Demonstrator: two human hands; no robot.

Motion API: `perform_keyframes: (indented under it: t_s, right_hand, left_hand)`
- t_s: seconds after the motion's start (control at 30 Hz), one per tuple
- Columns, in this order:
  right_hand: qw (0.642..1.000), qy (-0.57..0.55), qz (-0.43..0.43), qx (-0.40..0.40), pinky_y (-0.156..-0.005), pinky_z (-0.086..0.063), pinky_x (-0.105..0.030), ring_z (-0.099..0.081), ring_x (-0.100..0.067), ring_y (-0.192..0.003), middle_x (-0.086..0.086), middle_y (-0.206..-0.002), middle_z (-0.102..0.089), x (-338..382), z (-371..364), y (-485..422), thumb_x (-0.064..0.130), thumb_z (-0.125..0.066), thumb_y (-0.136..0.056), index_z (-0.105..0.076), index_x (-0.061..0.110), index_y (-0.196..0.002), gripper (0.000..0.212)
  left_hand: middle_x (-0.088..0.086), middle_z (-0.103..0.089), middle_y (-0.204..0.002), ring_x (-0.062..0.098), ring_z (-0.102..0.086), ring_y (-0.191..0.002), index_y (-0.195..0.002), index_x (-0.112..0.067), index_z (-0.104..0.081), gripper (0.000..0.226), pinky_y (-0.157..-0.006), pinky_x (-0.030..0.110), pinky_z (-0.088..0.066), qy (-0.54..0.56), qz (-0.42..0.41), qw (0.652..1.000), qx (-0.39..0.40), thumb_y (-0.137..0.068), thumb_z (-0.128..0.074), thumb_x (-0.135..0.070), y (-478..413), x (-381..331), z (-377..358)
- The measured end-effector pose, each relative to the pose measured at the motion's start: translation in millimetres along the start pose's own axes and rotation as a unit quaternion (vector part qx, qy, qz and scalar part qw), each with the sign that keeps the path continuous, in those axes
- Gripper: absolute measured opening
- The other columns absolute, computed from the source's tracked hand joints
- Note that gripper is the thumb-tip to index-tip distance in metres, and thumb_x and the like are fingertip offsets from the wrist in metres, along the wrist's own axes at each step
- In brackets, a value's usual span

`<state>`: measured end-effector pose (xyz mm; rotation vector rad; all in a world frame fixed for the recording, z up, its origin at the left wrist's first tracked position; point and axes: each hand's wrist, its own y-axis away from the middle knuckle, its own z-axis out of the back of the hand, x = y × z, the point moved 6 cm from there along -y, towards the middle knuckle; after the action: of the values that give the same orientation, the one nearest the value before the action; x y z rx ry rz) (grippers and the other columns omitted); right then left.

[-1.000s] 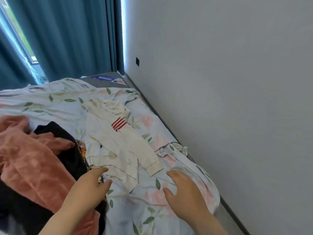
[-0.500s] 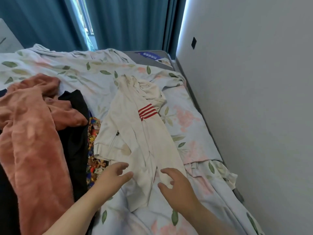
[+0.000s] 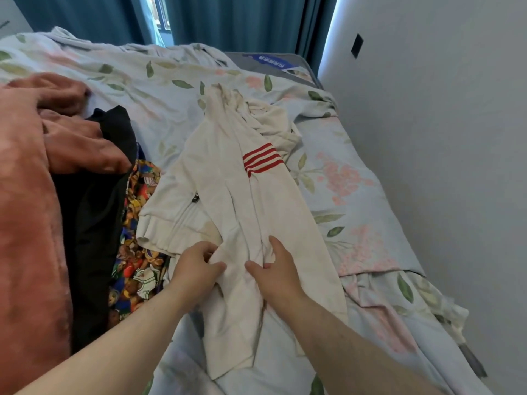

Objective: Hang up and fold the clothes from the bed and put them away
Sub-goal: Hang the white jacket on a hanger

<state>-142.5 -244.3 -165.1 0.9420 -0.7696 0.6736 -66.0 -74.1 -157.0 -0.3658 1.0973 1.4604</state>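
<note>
Bed (image 3: 251, 63) runs from near to far along the right-hand wall (image 3: 427, 138). It is covered by a rumpled floral sheet (image 3: 342, 195).

White top (image 3: 228, 195), long-sleeved, lies in the middle of the bed on the sheet. Collar end far, hem near. One sleeve with red stripes (image 3: 262, 159) is folded across the body and runs down toward the near right. A ribbed cuff shows at the left edge.

Left hand (image 3: 196, 265) is on the near part of the white top. Its fingers (image 3: 206, 249) are curled and, with the thumb, pinch a fold of the cloth.

Right hand (image 3: 278, 270) is just beside it, on the sleeve. Its fingers (image 3: 275, 243) are lightly bent on the cloth, thumb out toward the left hand. A ridge of fabric is gathered between thumb and forefinger. The two thumbs are near each other, not touching.

Left of the white top is a heap: cartoon-print cloth (image 3: 137, 252) touching its left edge, then a black garment (image 3: 94, 209), then a pink fleece garment (image 3: 28, 195) at far left.

Teal curtains (image 3: 242, 18) hang beyond the bed. A dark wall socket (image 3: 357, 45) sits on the wall.
</note>
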Motion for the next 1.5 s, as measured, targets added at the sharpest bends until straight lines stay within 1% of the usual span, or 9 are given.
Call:
perform_keyframes:
  t_s: [0.13, 0.5, 0.57, 0.7, 0.77, 0.9, 1.03, 1.3, 1.5]
  right_hand:
    - [0.995, -0.091, 0.012, -0.034, -0.089, -0.051, -0.018, -0.066, -0.020, -0.112, 0.019, -0.106, -0.071, -2, 3, 7, 0.003, -0.064, -0.086, -0.071, 0.020, -0.112, 0.032]
    - [0.994, 0.039, 0.008, 0.100, -0.057, -0.037, -0.006, -0.050, -0.002, -0.065, 0.019, -0.066, -0.055, -31, 19, 79, 0.006, -0.065, -0.091, -0.076, 0.024, -0.080, 0.024]
    - [0.981, 0.109, -0.007, 0.163, -0.051, -0.030, -0.015, -0.037, -0.004, -0.057, 0.018, -0.052, -0.038, -40, 21, 99, 0.005, -0.062, -0.089, -0.053, 0.029, -0.050, 0.047]
    - [0.920, 0.262, -0.021, 0.291, -0.058, -0.035, -0.021, -0.045, -0.010, -0.068, 0.000, -0.070, -0.046, -52, 27, 130, 0.007, -0.063, -0.084, -0.065, -0.009, -0.079, 0.018]
    - [0.904, 0.284, -0.026, 0.317, -0.059, -0.032, -0.024, -0.041, -0.007, -0.060, 0.003, -0.062, -0.042, -50, 33, 133, 0.003, -0.061, -0.081, -0.057, 0.004, -0.059, 0.022]
    - [0.924, 0.240, -0.057, 0.293, -0.056, -0.042, -0.023, -0.046, -0.010, -0.060, -0.002, -0.068, -0.053, -31, 52, 112, 0.008, -0.059, -0.082, -0.062, 0.013, -0.067, 0.017]
    - [0.978, 0.154, -0.030, 0.137, -0.060, -0.046, -0.028, -0.051, -0.013, -0.061, -0.003, -0.070, -0.058, -4, 76, 68, 0.019, -0.060, -0.087, -0.059, 0.016, -0.069, 0.018]
    - [0.973, 0.199, 0.110, -0.045, -0.098, -0.038, -0.022, -0.051, -0.014, -0.119, 0.006, -0.124, -0.051, 37, 85, -35, 0.033, -0.066, -0.090, -0.055, 0.021, -0.133, 0.046]
    - [0.995, 0.082, 0.050, -0.034, -0.118, -0.034, -0.040, -0.035, -0.019, -0.144, 0.003, -0.160, -0.029, 43, 69, -96, 0.045, -0.072, -0.087, -0.015, 0.022, -0.159, 0.094]
  left_hand:
    - [-0.002, -0.063, -0.058, 0.012, -0.060, -0.054, -0.075, -0.007, -0.067, 0.012, -0.053, 0.026, -0.052, 0.072, 0.039, 0.993, 0.082, -0.082, -0.069, 0.002, 22, 17, -13]
    - [0.006, -0.050, -0.062, 0.014, -0.046, -0.048, -0.065, -0.014, -0.054, 0.029, -0.046, 0.022, -0.038, -0.032, 0.145, 0.958, 0.244, -0.078, -0.069, 0.006, 109, 58, 1]
    - [0.008, -0.052, -0.072, 0.013, -0.048, -0.049, -0.069, -0.015, -0.056, 0.024, -0.047, 0.023, -0.039, -0.076, 0.167, 0.926, 0.329, -0.078, -0.068, 0.004, 132, 59, -7]
    - [-0.001, -0.062, -0.108, 0.017, -0.061, -0.088, -0.100, -0.022, -0.070, 0.023, -0.074, 0.023, -0.056, -0.228, 0.184, 0.810, 0.509, -0.083, -0.070, -0.006, 168, 46, -17]
    - [-0.002, -0.065, -0.109, 0.015, -0.063, -0.090, -0.111, -0.018, -0.071, 0.025, -0.080, 0.022, -0.057, -0.243, 0.180, 0.794, 0.528, -0.086, -0.072, -0.013, 165, 29, -16]
    - [0.000, -0.062, -0.064, 0.013, -0.056, -0.052, -0.078, -0.011, -0.067, 0.031, -0.055, 0.023, -0.050, -0.211, 0.136, 0.887, 0.387, -0.092, -0.064, -0.039, 113, -16, 8]
    - [-0.001, -0.062, -0.072, 0.012, -0.054, -0.058, -0.080, -0.013, -0.061, 0.027, -0.054, 0.024, -0.044, -0.163, 0.008, 0.974, 0.157, -0.093, -0.063, -0.036, 48, -64, 34]
    - [0.006, -0.043, -0.148, 0.026, -0.043, -0.134, -0.147, -0.015, -0.039, 0.077, -0.106, 0.037, -0.039, -0.228, -0.044, 0.973, -0.005, -0.084, -0.071, -0.045, -53, -79, 15]
    - [-0.001, -0.058, -0.120, 0.025, -0.057, -0.108, -0.120, -0.020, -0.050, 0.067, -0.088, 0.039, -0.050, -0.098, -0.012, 0.995, -0.024, -0.071, -0.078, -0.056, -112, -75, 15]
